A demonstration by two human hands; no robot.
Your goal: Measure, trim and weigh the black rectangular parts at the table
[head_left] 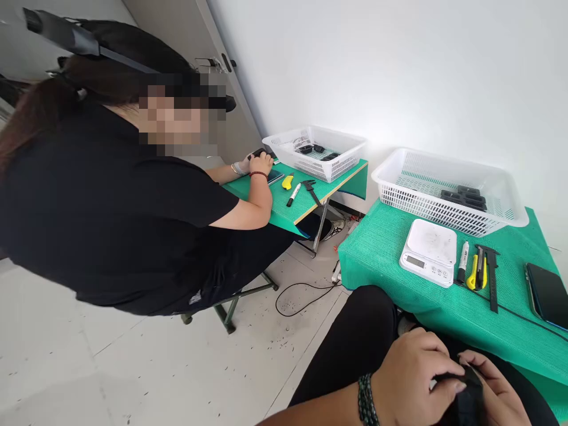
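Low at the right of the head view, above my lap, a black plastic part [469,397] is held between both hands. My left hand [415,376], with a dark beaded bracelet on the wrist, has its thumb and fingers closed on the near side of the part. Opposite it, my right hand [499,387] grips the part with bent fingers, partly cut off by the frame's lower edge. The part's exact shape is mostly covered by my fingers.
My green-covered table [377,254] bears a white basket [444,216] with several black parts, a digital scale [428,251], marker [462,263], yellow cutter [477,271], caliper [492,278] and phone [548,293]. A co-worker [110,207] sits left at another table; a cable [288,313] crosses the floor.
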